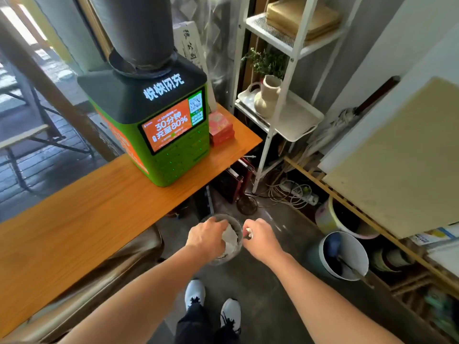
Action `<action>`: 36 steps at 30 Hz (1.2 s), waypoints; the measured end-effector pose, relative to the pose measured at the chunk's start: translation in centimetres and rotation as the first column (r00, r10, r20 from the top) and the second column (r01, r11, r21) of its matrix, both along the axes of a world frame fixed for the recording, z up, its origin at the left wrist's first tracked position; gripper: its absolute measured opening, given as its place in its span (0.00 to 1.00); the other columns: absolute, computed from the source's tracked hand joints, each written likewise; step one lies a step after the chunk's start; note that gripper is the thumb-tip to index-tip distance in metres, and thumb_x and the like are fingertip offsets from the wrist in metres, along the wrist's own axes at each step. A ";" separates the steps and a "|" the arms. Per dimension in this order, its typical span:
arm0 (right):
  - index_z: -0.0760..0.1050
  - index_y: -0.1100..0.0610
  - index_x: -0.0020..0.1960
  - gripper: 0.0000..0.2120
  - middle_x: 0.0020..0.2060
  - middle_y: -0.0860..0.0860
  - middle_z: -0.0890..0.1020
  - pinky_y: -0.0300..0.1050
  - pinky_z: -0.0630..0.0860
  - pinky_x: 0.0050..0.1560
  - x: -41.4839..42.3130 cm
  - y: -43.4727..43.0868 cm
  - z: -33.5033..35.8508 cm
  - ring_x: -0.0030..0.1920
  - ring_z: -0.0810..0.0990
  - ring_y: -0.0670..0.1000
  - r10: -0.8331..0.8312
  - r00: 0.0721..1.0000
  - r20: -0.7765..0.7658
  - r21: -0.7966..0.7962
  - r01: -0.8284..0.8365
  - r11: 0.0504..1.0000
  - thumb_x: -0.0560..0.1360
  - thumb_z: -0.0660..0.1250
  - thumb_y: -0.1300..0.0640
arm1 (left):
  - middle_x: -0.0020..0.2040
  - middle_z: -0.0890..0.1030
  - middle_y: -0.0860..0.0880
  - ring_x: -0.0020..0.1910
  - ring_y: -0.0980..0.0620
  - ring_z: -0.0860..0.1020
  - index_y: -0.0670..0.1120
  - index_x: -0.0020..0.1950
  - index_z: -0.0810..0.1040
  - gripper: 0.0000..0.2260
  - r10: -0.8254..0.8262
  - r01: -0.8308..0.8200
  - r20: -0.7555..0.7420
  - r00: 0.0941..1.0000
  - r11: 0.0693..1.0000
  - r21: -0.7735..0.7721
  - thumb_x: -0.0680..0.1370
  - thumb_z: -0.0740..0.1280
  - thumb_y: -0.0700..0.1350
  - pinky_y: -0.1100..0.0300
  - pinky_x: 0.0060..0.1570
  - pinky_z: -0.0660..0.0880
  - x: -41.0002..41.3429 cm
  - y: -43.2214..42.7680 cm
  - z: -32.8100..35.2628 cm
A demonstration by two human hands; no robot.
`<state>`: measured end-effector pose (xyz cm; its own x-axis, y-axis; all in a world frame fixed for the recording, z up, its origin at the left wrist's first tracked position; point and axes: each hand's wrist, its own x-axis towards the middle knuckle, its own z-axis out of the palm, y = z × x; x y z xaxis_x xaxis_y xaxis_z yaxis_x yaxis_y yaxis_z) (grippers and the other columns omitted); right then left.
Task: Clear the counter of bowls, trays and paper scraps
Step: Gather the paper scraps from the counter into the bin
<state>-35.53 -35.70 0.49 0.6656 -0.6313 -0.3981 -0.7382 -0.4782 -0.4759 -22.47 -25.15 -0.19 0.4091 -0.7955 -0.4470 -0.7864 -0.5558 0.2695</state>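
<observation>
Head view: left hand (207,238) closed on white paper (231,240), held over bin (237,225) on floor. Right hand (260,238) pinched on small scrap (249,232), just right of bin rim. Hands near each other, not touching.

Risks, as judged: right scrap sits at or outside rim; released there, likely to miss and land on floor. Left paper is light and loosely crumpled; dropped from height, could drift onto near rim or out. Bin contents unclear; if full, paper may spill back.

Orientation: larger paper hangs from left fingers, long axis running far to near, lower end pointing into bin. Small scrap too crumpled to give an axis.

Outward: counter (74,219) to left, bare on near stretch; green charger (169,135) and red boxes (221,129) at far end. White bucket (344,254) on floor to right.
</observation>
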 end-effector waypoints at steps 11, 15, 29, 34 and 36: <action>0.78 0.58 0.51 0.07 0.52 0.55 0.75 0.45 0.76 0.51 2.6 -2.1 -15.0 0.51 0.77 0.56 0.051 0.998 -0.028 0.079 -0.049 0.996 0.73 0.68 0.62 | 0.64 0.75 0.48 0.53 0.43 0.79 0.57 0.72 0.67 0.27 0.067 -0.066 -0.019 0.998 0.996 0.059 0.74 0.70 0.51 0.50 0.45 0.79 2.7 -3.8 -14.8; 0.76 0.56 0.54 0.10 0.58 0.55 0.73 0.43 0.73 0.53 4.4 -2.8 -20.7 0.54 0.77 0.56 0.043 0.998 -0.051 0.061 -0.040 0.997 0.73 0.69 0.62 | 0.61 0.76 0.49 0.51 0.43 0.80 0.59 0.70 0.67 0.27 0.079 -0.078 -0.004 0.997 0.993 0.088 0.73 0.71 0.51 0.51 0.44 0.79 4.2 -4.7 -20.5; 0.75 0.55 0.60 0.17 0.59 0.54 0.71 0.49 0.76 0.56 7.0 -4.5 -37.4 0.56 0.75 0.56 0.001 0.998 -0.062 0.081 0.004 0.997 0.72 0.69 0.63 | 0.61 0.77 0.49 0.50 0.44 0.80 0.58 0.69 0.69 0.23 0.070 -0.069 0.001 0.998 0.992 0.101 0.75 0.68 0.48 0.52 0.42 0.80 6.0 -6.9 -37.0; 0.74 0.53 0.60 0.18 0.61 0.54 0.71 0.51 0.77 0.57 7.7 -4.4 -41.9 0.56 0.76 0.57 0.006 0.997 -0.071 0.044 -0.002 0.999 0.72 0.71 0.62 | 0.63 0.76 0.48 0.51 0.44 0.79 0.58 0.67 0.69 0.23 0.059 -0.056 -0.017 0.998 0.990 0.126 0.73 0.69 0.47 0.53 0.42 0.77 6.1 -8.0 -41.1; 0.73 0.52 0.64 0.21 0.62 0.54 0.70 0.51 0.77 0.57 7.6 -4.3 -42.8 0.59 0.75 0.57 0.011 0.997 -0.078 0.043 -0.008 0.999 0.72 0.72 0.60 | 0.65 0.74 0.48 0.54 0.43 0.79 0.58 0.68 0.67 0.26 0.077 -0.069 -0.046 0.996 0.986 0.151 0.72 0.71 0.48 0.52 0.45 0.77 6.2 -8.0 -42.1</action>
<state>-27.94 -39.99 -42.33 0.6370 -0.6063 -0.4761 -0.7697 -0.4655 -0.4370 -16.29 -33.10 -42.29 0.4373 -0.6869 -0.5805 -0.7293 -0.6485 0.2180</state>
